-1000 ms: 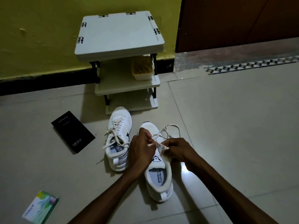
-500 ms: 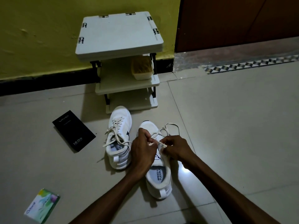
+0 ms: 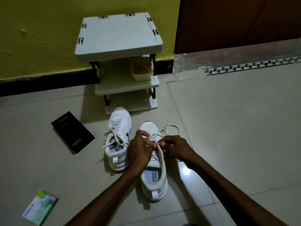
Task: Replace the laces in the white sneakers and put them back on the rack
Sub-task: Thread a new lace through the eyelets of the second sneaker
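Note:
Two white sneakers stand side by side on the tiled floor, toes toward the rack. The left sneaker is laced, with loose lace ends hanging to its left. Over the tongue of the right sneaker, my left hand and my right hand each pinch part of its cream lace. The lace loops out on the floor past the toe. A small white three-shelf rack stands against the yellow wall just beyond the shoes.
A tub with yellowish contents sits on the rack's middle shelf. A black box lies on the floor left of the shoes, and a small green and white packet lies at the lower left. A brown door is at the upper right.
Both hands stayed on the right sneaker's lace. My right hand shifted slightly toward the left hand, drawing the lace tighter over the tongue.

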Action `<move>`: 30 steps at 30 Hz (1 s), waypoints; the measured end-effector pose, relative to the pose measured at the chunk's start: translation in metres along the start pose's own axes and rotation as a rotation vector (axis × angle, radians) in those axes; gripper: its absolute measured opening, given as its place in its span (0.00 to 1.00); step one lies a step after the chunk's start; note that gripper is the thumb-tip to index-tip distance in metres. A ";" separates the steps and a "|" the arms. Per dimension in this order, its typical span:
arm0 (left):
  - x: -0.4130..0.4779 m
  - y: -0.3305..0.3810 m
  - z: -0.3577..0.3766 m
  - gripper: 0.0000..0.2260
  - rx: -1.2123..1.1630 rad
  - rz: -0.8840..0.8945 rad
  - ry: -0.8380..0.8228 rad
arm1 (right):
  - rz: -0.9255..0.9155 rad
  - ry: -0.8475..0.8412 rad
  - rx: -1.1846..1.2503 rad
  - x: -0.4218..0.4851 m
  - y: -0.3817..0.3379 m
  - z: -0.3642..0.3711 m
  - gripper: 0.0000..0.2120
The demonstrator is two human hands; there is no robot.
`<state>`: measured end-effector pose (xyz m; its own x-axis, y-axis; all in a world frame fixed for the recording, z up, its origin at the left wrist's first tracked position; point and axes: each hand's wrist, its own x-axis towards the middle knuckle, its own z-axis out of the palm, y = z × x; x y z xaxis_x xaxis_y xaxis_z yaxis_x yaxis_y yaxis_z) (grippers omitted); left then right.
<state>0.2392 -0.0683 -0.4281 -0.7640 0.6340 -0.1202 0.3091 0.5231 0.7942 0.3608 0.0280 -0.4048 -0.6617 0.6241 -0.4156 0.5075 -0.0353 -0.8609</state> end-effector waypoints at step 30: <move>0.031 0.063 -0.081 0.15 0.039 0.199 -0.281 | 0.077 0.117 0.034 0.016 -0.055 -0.012 0.07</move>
<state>0.1889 -0.0617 -0.3340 -0.5019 0.8553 -0.1287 0.4619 0.3909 0.7962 0.3290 0.0492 -0.3604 -0.5515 0.7052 -0.4456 0.5337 -0.1122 -0.8382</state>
